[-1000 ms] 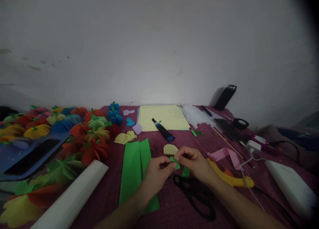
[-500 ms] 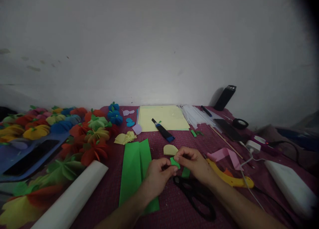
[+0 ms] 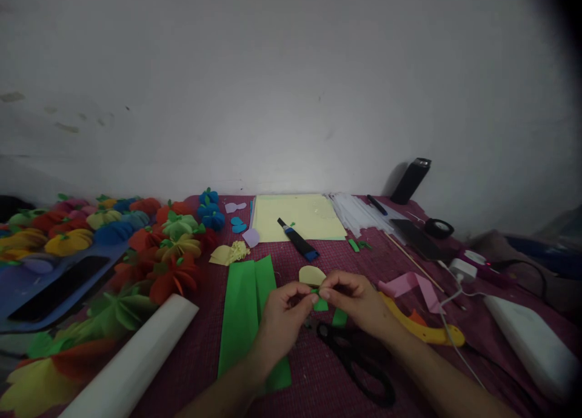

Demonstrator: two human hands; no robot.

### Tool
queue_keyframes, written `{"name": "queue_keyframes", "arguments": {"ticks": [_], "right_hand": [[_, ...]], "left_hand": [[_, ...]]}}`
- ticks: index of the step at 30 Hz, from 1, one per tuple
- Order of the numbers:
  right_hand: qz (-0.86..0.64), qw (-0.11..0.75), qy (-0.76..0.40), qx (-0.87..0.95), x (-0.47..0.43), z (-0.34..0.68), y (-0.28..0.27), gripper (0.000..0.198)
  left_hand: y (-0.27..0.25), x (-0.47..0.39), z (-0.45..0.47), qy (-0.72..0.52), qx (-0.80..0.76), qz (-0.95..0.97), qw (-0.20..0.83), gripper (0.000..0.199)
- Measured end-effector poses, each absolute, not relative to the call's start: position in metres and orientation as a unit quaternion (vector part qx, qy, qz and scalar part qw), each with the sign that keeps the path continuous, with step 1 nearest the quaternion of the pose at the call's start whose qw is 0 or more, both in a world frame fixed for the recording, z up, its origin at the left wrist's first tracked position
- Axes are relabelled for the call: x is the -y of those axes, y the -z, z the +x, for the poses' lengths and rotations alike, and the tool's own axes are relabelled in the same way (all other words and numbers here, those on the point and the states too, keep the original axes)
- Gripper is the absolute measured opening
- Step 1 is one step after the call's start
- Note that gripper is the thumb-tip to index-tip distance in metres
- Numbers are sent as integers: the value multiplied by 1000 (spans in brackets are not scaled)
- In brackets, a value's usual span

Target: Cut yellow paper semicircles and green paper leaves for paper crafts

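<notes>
My left hand [image 3: 287, 314] and my right hand [image 3: 353, 297] meet at the front middle of the table, each with thumb and finger pinched together. Between their fingertips is a small piece of green paper [image 3: 321, 305], its top edge partly covered by the fingers. Just behind lies a pale yellow paper cut-out [image 3: 310, 275] with a rounded edge. Black-handled scissors [image 3: 357, 366] rest below the right hand, beside another green paper strip [image 3: 339, 317]. Long folded green sheets [image 3: 238, 312] lie left of and partly under my left forearm.
Many colourful paper pumpkins [image 3: 173, 272] crowd the left, near a phone [image 3: 59, 288] and a white paper roll [image 3: 134, 360]. A utility knife [image 3: 297, 239] sits by yellow sheets [image 3: 300, 209]. At right are a yellow glue gun [image 3: 421, 327], cables and a white box [image 3: 530, 339].
The small green paper has turned between my fingertips, and its upper edge is now pinched by both hands. My hands have drawn slightly closer together.
</notes>
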State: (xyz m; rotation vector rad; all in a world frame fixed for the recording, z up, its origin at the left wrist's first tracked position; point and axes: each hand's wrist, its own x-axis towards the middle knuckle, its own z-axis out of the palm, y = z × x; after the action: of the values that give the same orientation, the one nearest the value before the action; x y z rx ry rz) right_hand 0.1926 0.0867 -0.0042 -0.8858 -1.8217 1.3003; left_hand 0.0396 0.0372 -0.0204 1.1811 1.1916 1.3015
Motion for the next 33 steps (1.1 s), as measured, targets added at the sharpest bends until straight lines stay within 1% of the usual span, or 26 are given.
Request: {"name": "queue_keyframes", "arguments": {"ticks": [4,11,18,24,30,33], "right_hand": [[-344,354,-492,717,-84,192,2,7],[-360,353,-459,732,-84,191,4,8],[-356,364,-494,705,-88,189,8,15],[-358,384,-520,674,-93,190,12,15],[-358,383,-529,667,-93,191,16,15],[-361,382,-522,671,-94,194,14,16]], "left_hand": [[22,-38,38,-549,-481,461,505,15],[26,-40,39,-538,-483,480,497,18],[30,-39,43,-502,-520,529,444,13],[33,-36,43,-469,-546,550,423,20],[32,-35,43,-466,-541,588,379,16],[32,-34,43,-461,-546,595,368,17]]}}
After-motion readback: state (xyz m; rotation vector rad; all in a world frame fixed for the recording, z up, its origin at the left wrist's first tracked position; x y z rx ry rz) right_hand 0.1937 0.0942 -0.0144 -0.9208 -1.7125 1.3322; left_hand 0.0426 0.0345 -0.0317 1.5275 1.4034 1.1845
